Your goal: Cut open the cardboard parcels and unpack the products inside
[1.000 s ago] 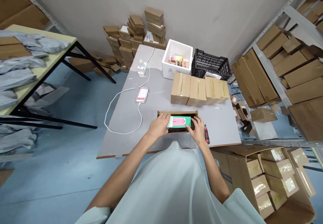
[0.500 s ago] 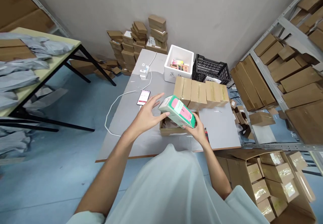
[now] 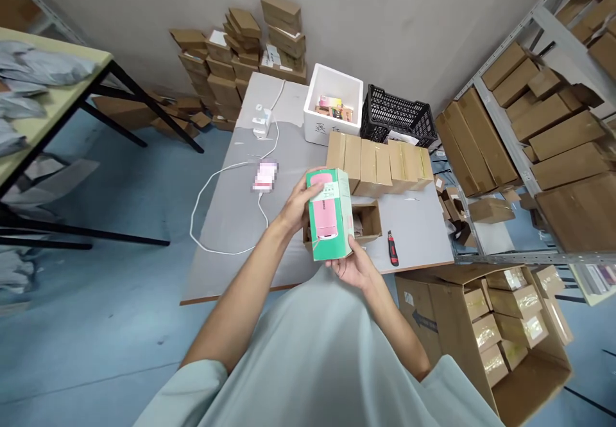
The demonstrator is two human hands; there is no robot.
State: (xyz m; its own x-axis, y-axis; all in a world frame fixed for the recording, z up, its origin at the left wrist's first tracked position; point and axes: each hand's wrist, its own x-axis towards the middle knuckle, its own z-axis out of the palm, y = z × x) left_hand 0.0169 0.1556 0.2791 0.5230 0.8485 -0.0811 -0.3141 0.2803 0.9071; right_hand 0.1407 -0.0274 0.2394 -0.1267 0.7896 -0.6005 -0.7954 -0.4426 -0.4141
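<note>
Open carton (image 3: 372, 220) partly hidden behind green box (image 3: 331, 218) clamped between left fingers (image 3: 310, 191) and right fingers (image 3: 341, 268)

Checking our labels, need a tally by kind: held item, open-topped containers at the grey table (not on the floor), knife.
Green-and-pink box in hand: 1
Open-topped containers: 3 (brown carton, white box, black crate)
Knife: 1
Total: 5
</note>
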